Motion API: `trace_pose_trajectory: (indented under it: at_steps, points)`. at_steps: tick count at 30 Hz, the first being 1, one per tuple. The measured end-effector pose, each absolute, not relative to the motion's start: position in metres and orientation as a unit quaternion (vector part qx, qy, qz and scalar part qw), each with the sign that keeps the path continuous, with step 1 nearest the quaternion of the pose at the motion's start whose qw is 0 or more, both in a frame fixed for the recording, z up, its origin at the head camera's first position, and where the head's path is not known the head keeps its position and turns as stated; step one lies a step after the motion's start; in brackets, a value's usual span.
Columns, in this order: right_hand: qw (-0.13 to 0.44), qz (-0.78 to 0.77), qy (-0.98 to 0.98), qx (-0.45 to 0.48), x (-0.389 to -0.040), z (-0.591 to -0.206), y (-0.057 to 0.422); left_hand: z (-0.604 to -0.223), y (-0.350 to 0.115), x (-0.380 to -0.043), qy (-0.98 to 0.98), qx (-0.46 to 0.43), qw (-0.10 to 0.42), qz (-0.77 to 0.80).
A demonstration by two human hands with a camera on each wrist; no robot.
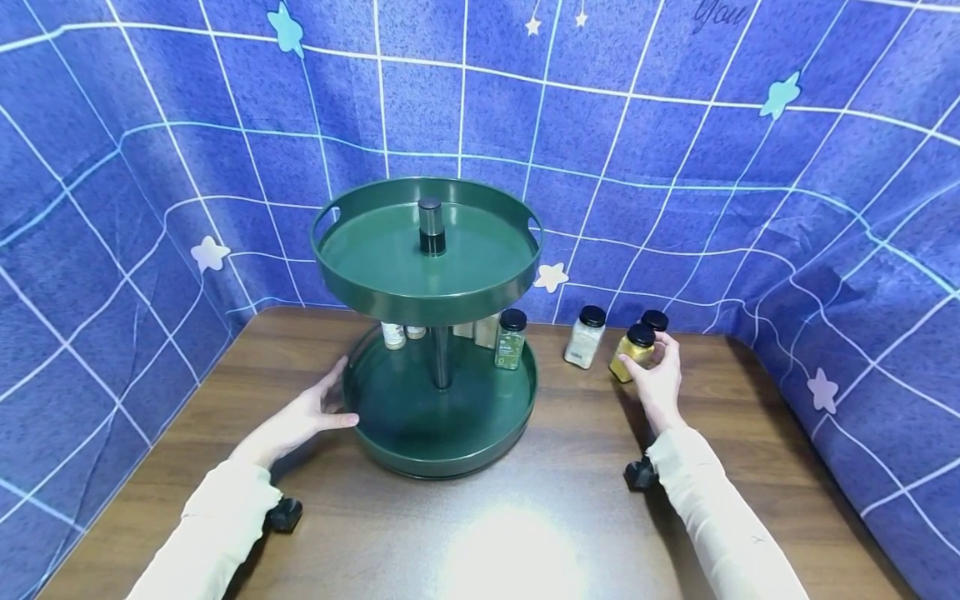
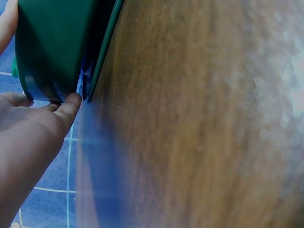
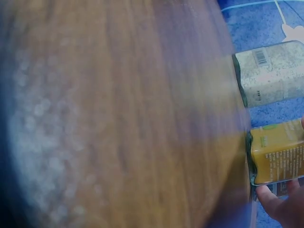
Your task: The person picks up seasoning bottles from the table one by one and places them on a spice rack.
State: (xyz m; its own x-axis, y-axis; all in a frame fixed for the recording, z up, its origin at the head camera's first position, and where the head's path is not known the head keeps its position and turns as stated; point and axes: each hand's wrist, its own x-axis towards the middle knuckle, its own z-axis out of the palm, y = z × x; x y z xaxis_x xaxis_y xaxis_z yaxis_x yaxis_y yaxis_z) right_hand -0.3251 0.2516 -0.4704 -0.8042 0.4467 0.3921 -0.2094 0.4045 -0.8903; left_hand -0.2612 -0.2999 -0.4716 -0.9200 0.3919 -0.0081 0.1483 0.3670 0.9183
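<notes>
A two-tier green turntable rack [image 1: 431, 458] stands on the table, with a round lower tray and a smaller upper one on a central post. My left hand [image 1: 313, 413] is spread against the left wall of the lower tray, its fingers touching the side in the left wrist view. With my right hand [image 1: 662, 387] I grip a jar of yellow spice [image 1: 628, 360] with a black lid, thumb and fingers on its sides. Seen from the right wrist, the yellow jar [image 3: 278, 154] has printed label text and its base is close to the wooden tabletop.
A jar of pale contents [image 1: 585, 337] stands left of the yellow one, and another black-lidded jar [image 1: 655, 321] is partly hidden behind it. On the lower tray are a green-labelled jar [image 1: 510, 342] and several containers [image 1: 393, 335] toward the back. A blue patterned cloth [image 1: 600, 150] hangs behind.
</notes>
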Motion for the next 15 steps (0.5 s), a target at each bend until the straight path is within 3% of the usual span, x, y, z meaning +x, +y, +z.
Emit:
trace_pose_trajectory:
  at_steps: [15]
  points:
    - [0.291, 0.543, -0.78, -0.107, -0.3278, -0.4673, 0.2494, -0.4713, -0.2997, -0.261, 0.819, 0.164, 0.113, 0.538]
